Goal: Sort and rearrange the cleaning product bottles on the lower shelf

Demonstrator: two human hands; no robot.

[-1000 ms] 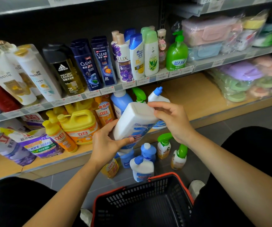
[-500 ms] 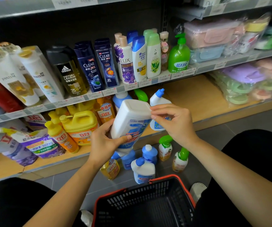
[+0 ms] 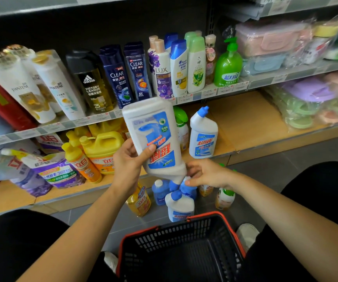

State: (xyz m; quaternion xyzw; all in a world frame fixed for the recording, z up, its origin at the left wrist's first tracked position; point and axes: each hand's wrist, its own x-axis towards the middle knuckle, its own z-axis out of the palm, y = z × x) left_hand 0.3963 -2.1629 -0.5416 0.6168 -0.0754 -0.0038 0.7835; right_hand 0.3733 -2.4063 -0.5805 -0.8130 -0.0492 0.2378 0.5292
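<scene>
Bottle (image 3: 155, 135) clasped in left hand (image 3: 127, 165), right hand (image 3: 206, 173) dropped to neck, fingers' (image 3: 194, 167) hold unclear

On the upper shelf (image 3: 94, 120) we see white Pantene bottles (image 3: 19, 88) at the left, a dark adidas body wash (image 3: 91, 86), two navy Clear shampoos (image 3: 119, 78), a Lux bottle (image 3: 163, 72) and a green pump bottle (image 3: 228, 66). To the right we find wrapped pastel plastic boxes (image 3: 269, 37), and at the bottom a black basket (image 3: 176, 239) with a red rim stands on the grey floor (image 3: 265, 169).
</scene>
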